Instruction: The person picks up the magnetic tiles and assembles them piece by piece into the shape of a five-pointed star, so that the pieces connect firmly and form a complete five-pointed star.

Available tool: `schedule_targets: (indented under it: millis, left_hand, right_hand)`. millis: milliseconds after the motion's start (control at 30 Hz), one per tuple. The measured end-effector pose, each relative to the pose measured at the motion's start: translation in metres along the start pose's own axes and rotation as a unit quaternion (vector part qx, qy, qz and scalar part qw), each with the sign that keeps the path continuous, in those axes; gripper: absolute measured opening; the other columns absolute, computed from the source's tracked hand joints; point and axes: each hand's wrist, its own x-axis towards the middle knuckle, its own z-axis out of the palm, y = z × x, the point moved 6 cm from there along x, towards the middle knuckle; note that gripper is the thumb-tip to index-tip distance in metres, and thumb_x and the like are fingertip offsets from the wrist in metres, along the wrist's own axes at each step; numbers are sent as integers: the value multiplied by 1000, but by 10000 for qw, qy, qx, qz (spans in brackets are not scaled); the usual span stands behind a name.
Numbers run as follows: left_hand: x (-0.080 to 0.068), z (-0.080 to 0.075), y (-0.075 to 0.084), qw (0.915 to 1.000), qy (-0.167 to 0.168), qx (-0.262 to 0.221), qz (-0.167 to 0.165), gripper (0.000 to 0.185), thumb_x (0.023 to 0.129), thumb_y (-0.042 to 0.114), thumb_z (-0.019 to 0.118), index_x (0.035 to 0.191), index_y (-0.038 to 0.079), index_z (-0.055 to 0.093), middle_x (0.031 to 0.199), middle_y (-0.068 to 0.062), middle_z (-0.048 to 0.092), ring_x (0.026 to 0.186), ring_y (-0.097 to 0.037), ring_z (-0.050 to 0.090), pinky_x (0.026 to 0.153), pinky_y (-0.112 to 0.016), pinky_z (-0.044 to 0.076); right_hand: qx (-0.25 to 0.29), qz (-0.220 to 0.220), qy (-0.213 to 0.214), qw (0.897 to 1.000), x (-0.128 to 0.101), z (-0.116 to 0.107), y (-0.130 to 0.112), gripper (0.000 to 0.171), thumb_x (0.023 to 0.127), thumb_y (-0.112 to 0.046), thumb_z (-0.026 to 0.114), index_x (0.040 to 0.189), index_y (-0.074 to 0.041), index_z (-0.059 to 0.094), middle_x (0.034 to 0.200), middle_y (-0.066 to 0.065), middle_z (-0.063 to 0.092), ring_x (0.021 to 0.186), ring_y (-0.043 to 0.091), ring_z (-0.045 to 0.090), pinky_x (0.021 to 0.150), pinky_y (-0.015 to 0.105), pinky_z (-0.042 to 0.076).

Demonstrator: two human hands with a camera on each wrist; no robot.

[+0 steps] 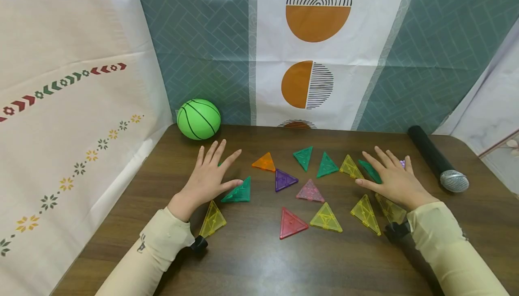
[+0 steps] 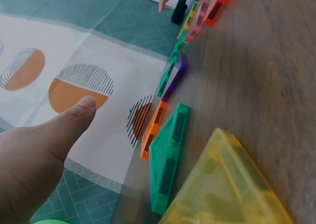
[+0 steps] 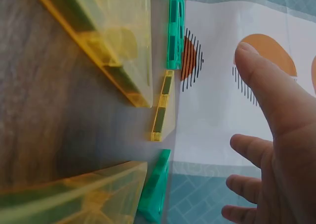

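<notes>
Translucent triangular magnetic tiles lie scattered over the wooden table. My left hand (image 1: pixel 207 178), fingers spread, hovers beside a green tile (image 1: pixel 239 191) and a yellow tile (image 1: pixel 212 220). On the other side my right hand (image 1: pixel 395 179) is likewise spread and holds nothing, over a green tile (image 1: pixel 371 172) and a yellow tile (image 1: pixel 390 208). Between the hands are an orange tile (image 1: pixel 265 162), a purple tile (image 1: pixel 284 180), a pink glittery tile (image 1: pixel 310 191), a red tile (image 1: pixel 292 223) and several more green and yellow ones. In the left wrist view, the thumb (image 2: pixel 69 127) stands above the tiles.
A green ball (image 1: pixel 198 119) sits at the table's back left corner. At the right lies a black microphone (image 1: pixel 438 158) with a silver head. Patterned cloth (image 1: pixel 194 39) hangs behind the table (image 1: pixel 259 264), and a white embroidered cloth (image 1: pixel 61 107) hangs at the left.
</notes>
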Motion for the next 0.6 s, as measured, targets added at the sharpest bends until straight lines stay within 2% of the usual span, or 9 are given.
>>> schedule_targets:
  millis: [333,600]
  left_hand:
    - [4,-8,10,9998,96,-18,159,76,89,57,57,153,30,26,162,-16,8,149,-37,7,118,-61,3]
    - [7,-13,27,9974,336,-203,602,76,87,53,63,150,26,33,160,-16,19,147,-37,18,118,-59,13]
  right_hand:
    - [37,-114,19,9999,-1,-8,-8,89,89,-67,48,156,-21,13,160,23,7,142,53,11,106,75,-8]
    - [136,-387,86,9991,-5,-20,-25,89,87,-65,53,155,-17,20,158,25,14,140,52,19,110,72,-1]
